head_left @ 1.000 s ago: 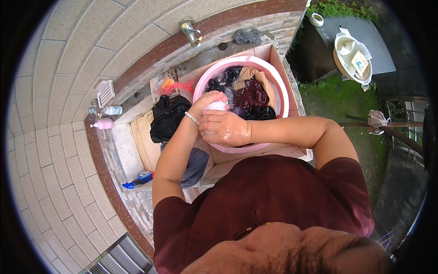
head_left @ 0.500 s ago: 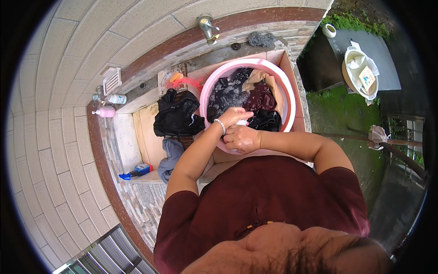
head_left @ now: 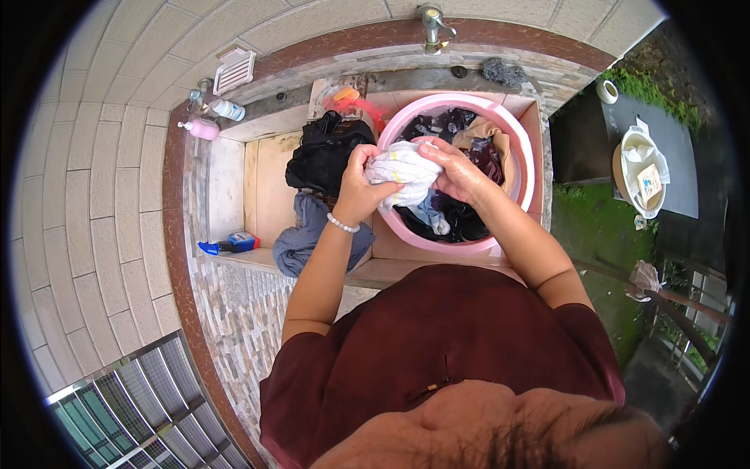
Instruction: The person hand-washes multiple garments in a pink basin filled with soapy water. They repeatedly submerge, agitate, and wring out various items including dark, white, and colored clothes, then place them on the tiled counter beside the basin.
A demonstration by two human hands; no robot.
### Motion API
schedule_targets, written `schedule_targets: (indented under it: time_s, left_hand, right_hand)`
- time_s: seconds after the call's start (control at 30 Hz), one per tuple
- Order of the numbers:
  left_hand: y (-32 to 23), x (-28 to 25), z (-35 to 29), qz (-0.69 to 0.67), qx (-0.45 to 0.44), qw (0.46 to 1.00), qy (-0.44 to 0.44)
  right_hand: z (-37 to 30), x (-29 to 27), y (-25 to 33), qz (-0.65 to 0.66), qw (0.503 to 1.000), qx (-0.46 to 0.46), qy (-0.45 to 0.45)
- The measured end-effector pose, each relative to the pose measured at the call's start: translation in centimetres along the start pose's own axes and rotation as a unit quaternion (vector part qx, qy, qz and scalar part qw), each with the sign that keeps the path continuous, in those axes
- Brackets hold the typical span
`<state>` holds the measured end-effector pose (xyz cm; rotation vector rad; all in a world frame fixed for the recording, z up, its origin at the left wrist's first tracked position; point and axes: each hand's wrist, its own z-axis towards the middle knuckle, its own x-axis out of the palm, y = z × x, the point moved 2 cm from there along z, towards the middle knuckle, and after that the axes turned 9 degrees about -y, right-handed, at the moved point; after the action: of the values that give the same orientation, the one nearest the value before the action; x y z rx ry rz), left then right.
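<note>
Between my two hands is a bunched wet white cloth (head_left: 402,176) with thin yellow stripes, held above the left side of a pink basin (head_left: 524,156). My left hand (head_left: 361,191), with a beaded bracelet at its wrist, closes around the cloth's left end. My right hand (head_left: 461,173) grips the other end, thumb on top. Beneath them, dark clothes (head_left: 451,123), a tan piece (head_left: 476,134), a maroon piece (head_left: 488,162) and a light blue cloth (head_left: 431,216) lie in the basin. What kind of item the white cloth is, I cannot tell.
Left of the basin, a black garment (head_left: 328,152) and a grey-blue cloth (head_left: 308,242) lie by the sink (head_left: 262,168). A blue-handled brush (head_left: 229,244), a pink pump bottle (head_left: 200,128) and a white bottle (head_left: 229,109) sit on the ledge. A faucet (head_left: 432,31) projects from the wall.
My hands were together low at the basin's near rim with a bit of white showing. They have risen and moved apart, holding the white cloth. Light blue cloth now shows in the basin.
</note>
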<state>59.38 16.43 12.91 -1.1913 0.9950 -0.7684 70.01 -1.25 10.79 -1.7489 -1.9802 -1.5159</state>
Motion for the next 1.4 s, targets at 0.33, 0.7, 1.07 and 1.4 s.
schedule_targets:
  time_s: [0.33,0.7,1.07,1.4]
  left_hand:
    - [0.0,-10.7,-2.7,-0.293,-0.323,0.894,0.100]
    - [-5.4,-15.6,-1.7,-0.171,-0.180,0.968,0.029]
    - [3.6,-19.7,12.3,0.302,0.043,0.941,-0.148]
    - [13.0,-11.4,3.8,0.527,-0.066,0.846,-0.047]
  right_hand:
    - [0.4,4.1,-4.5,-0.043,0.989,0.058,0.129]
    - [1.2,8.8,-5.5,-0.227,0.949,0.075,0.207]
    - [9.2,14.8,-12.4,-0.187,0.982,0.004,0.001]
    - [8.0,4.6,-11.2,-0.522,0.841,-0.141,0.016]
